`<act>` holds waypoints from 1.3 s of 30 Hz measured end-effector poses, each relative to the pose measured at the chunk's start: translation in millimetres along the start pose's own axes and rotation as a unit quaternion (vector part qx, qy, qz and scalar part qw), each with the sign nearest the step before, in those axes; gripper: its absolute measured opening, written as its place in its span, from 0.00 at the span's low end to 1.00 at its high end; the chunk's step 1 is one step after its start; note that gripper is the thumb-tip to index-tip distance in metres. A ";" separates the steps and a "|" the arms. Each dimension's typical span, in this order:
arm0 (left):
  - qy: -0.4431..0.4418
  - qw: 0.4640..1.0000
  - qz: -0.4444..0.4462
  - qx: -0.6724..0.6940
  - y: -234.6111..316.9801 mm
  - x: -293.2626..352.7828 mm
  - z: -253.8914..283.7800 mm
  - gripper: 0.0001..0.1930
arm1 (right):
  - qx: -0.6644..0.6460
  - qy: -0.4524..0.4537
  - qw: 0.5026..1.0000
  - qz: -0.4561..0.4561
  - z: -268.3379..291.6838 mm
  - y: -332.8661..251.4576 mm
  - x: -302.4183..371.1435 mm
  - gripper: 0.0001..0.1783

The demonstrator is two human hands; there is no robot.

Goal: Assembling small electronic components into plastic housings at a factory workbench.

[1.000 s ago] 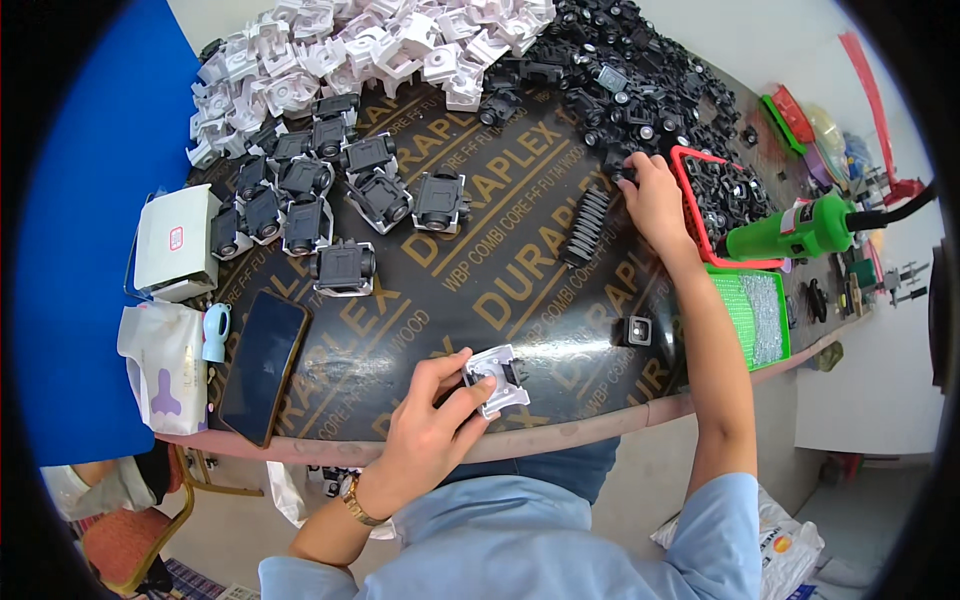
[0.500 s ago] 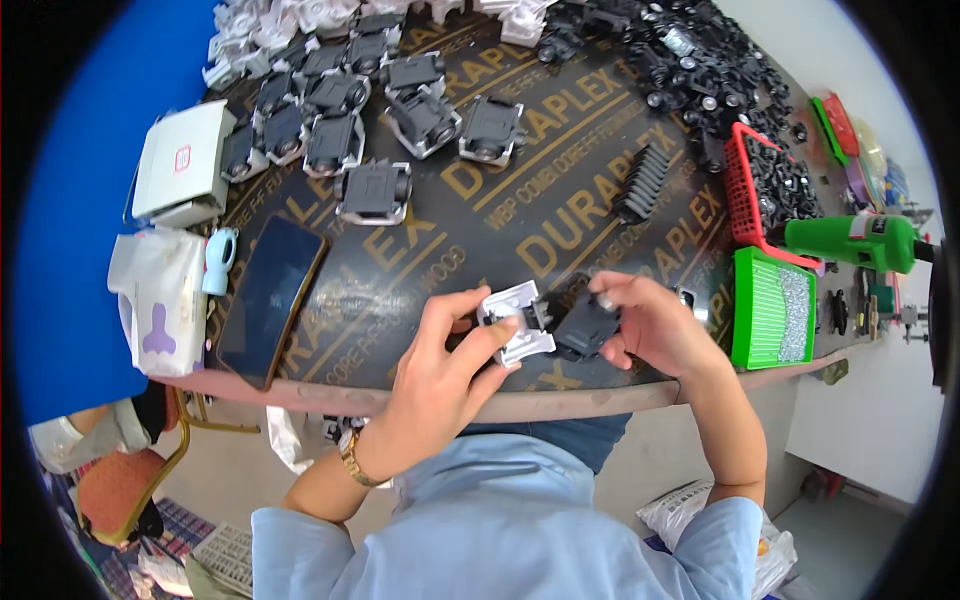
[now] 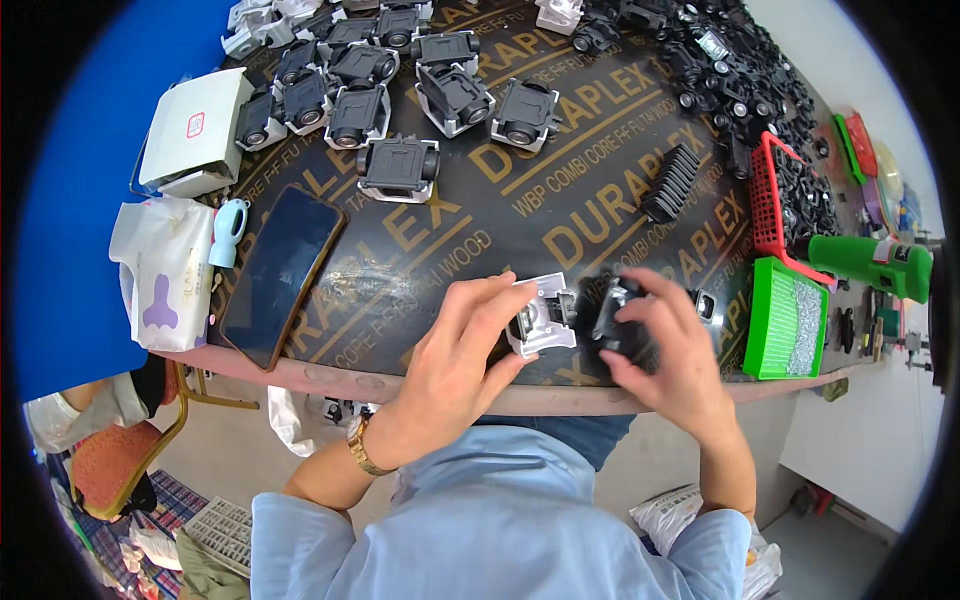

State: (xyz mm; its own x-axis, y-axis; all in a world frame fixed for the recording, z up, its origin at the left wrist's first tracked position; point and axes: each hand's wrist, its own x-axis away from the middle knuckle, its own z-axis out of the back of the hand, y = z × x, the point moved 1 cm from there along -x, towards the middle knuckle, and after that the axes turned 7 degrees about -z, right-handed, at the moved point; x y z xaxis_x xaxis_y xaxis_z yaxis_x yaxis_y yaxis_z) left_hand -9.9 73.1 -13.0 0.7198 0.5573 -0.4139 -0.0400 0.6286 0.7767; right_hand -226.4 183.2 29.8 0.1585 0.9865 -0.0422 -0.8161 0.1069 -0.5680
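My left hand (image 3: 445, 355) is closed around a white plastic housing (image 3: 552, 334) with small black fittings in it, just above the near edge of the table. Close to its right, my right hand (image 3: 672, 365) grips a black plastic block (image 3: 612, 308) between thumb and fingers. Motion blurs that block and the fingertips, and the palm hides part of it. A gap separates the white housing from the black block. Beside my right hand lies a small black part with a shiny opening (image 3: 706, 304).
Several black-and-white assembled units (image 3: 398, 165) stand at the far left. A ribbed black stack (image 3: 672, 183) lies right of centre. Farther right are a heap of black parts (image 3: 735, 85), a red basket (image 3: 765, 195), a green tray (image 3: 760, 325) and a green tool (image 3: 870, 262). A phone (image 3: 283, 275) lies left.
My right hand has turned the black block, so a different side of it shows. My left hand still holds the white housing, now tilted slightly differently. The whole view has shifted a little.
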 end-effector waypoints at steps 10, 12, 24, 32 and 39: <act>0.032 0.997 -0.026 0.068 -3.3 -2.5 -0.6 0.48 | -0.065 -0.088 0.985 0.134 -6.0 -27.6 -40.3 0.25; 0.033 0.997 -0.028 0.067 -4.2 -2.9 0.0 0.48 | -0.069 -0.094 0.985 0.124 -8.3 -25.5 -41.4 0.24; 0.044 0.997 -0.028 0.055 -7.7 4.0 -3.7 0.43 | -0.124 -0.069 0.975 0.171 -31.9 -11.1 -42.8 0.22; -0.012 0.991 0.010 -0.132 2.9 -5.5 18.7 0.29 | 0.052 0.014 0.983 0.174 -0.5 -10.1 -20.9 0.24; -0.039 0.932 -0.049 -0.358 15.0 -34.4 34.2 0.38 | 0.002 0.217 0.962 -0.167 51.6 67.4 41.6 0.09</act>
State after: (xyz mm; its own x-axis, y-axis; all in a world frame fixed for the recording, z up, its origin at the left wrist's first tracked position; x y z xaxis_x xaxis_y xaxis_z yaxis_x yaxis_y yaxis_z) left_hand -11.5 44.7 29.1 0.7919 0.4539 -0.4085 -0.4024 0.8911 0.2101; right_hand -303.5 237.9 32.2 0.6279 0.7527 -0.1979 -0.6821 0.4098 -0.6057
